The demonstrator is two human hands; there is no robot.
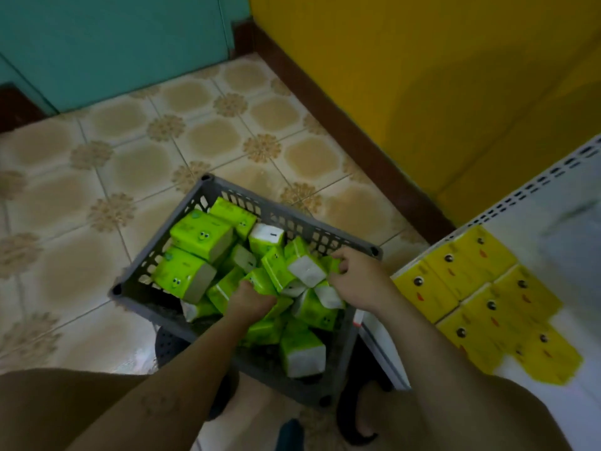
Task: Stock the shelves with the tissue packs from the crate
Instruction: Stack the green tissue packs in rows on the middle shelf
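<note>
Holding a loose heap of green tissue packs: grey plastic crate. Left hand, fingers curled round centre pack. Right hand, fingers gripping corner pack beside the crate's far right rim. Yellow tissue packs lie in rows on white shelf, right.

The left hand hides its fingertips among the green tissue packs.

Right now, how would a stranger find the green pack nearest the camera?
Find the grey crate on the tiled floor. By its nearest wall lies a green pack. It sits below the heap, white end facing the camera.
</note>
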